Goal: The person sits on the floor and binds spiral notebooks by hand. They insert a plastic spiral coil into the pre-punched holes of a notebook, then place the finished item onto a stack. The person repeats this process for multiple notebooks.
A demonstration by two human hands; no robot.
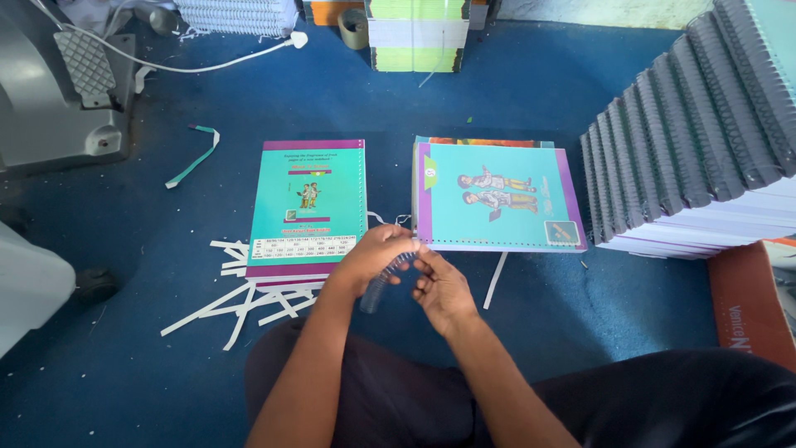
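From my remote view, soft daylight falls evenly from the upper right; the stacked spiral notebooks point(696, 133) appear slightly washed out. Shadows stay faint, focus is sharp centrally, and wide-angle distortion bends the edges.

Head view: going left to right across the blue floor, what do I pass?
Grey machine → teal strip → left book pile → spiral coil → right book pile → bound stack → red box.

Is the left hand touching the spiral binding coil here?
Touching. The head view shows the left hand with its fingers closed around the upper end of the spiral binding coil, no gap visible between them.
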